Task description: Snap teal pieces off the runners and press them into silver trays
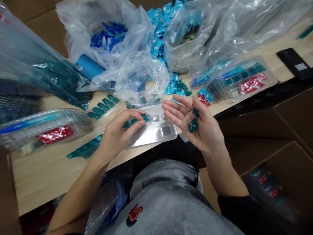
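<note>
My left hand (122,129) pinches a small teal piece (145,117) over the left part of a clear plastic blister tray (156,132) lying at the table's near edge. More teal pieces show under its fingers. My right hand (193,125) is held palm up just right of the tray, fingers spread, with a few small teal pieces (193,124) resting in the palm.
Rows of teal pieces (102,106) lie on the wooden table left of the tray. Stacked filled blister packs (44,130) sit at left and another stack (242,81) at right. Clear bags (110,42) of blue parts stand behind. A black phone (294,63) lies far right.
</note>
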### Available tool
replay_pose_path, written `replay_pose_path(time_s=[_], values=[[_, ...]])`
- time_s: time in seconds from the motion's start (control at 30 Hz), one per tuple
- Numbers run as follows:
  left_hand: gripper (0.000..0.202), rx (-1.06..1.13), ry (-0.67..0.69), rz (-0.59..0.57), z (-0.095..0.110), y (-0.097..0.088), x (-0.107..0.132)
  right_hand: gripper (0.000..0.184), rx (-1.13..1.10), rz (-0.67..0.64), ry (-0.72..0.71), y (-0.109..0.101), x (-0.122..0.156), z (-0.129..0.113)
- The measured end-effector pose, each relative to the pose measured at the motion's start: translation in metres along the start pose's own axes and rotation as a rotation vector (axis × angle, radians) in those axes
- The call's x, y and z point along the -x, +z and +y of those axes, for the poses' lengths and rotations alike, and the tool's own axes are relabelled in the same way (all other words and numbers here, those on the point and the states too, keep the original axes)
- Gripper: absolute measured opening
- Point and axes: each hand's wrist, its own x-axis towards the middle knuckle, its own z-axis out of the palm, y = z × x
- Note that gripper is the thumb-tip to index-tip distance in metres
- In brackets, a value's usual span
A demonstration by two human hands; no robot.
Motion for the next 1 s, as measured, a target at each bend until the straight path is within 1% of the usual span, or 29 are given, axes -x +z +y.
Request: replay_pose_path(time_s=[0.1,0.17,0.27,0.33,0.43,0.5,0.6,0.67,0.73,0.8,0.83,0.93,1.0], values=[[0.005,-0.187,0.119,-0.092,0.003,-0.002,-0.002,0.03,-0.008,0.001,0.018,-0.001,0.0,0.002],[0.008,-0.261,0.177,-0.109,0.003,-0.005,-0.002,0.03,-0.032,-0.003,0.035,0.001,-0.001,0.005],[0.008,-0.332,0.217,-0.093,0.001,-0.008,-0.002,0.03,-0.095,-0.021,0.084,0.008,-0.004,0.009],[0.005,-0.362,0.24,-0.099,0.004,-0.01,-0.003,0.032,-0.142,-0.041,0.147,0.014,-0.005,0.012],[0.008,-0.331,0.241,-0.062,0.017,-0.013,-0.009,0.036,-0.186,-0.064,0.236,0.024,-0.008,0.013],[0.01,-0.303,0.24,-0.02,0.031,-0.013,-0.014,0.039,-0.199,-0.054,0.251,0.029,-0.008,0.011],[0.012,-0.327,0.258,0.03,0.05,-0.008,-0.023,0.048,-0.221,-0.01,0.228,0.034,-0.008,0.006],[0.012,-0.339,0.251,0.032,0.056,-0.002,-0.028,0.053,-0.236,0.001,0.243,0.037,-0.008,0.005],[0.018,-0.322,0.243,-0.019,0.058,0.005,-0.032,0.053,-0.251,-0.006,0.277,0.039,-0.008,0.007],[0.026,-0.306,0.259,-0.089,0.057,0.012,-0.035,0.05,-0.268,-0.006,0.289,0.04,-0.008,0.012],[0.027,-0.305,0.279,-0.108,0.056,0.015,-0.035,0.049,-0.27,-0.004,0.291,0.04,-0.009,0.015],[0.02,-0.351,0.368,-0.094,0.055,0.019,-0.036,0.048,-0.226,-0.012,0.278,0.036,-0.01,0.023],[0.018,-0.374,0.407,-0.061,0.055,0.016,-0.036,0.048,-0.15,-0.042,0.236,0.032,-0.01,0.028]])
